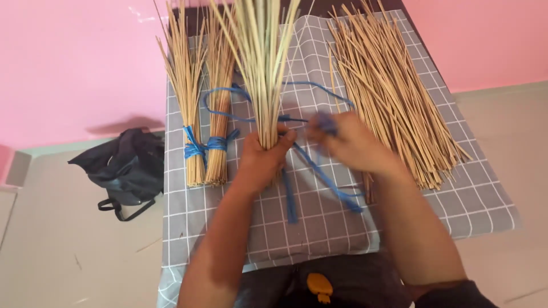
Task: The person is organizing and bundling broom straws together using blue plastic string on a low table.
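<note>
My left hand (261,155) grips the base of a bundle of thin pale sticks (264,63), holding it upright over the grey checked cloth (319,228). A blue plastic string (319,171) loops around the bundle and trails across the cloth toward me. My right hand (348,142) is blurred just right of the bundle and pinches the blue string near its fingers.
Two tied stick bundles (200,114) with blue bindings lie at the left of the cloth. A large loose pile of sticks (388,91) lies at the right. A black bag (125,168) sits on the floor at left, below a pink wall.
</note>
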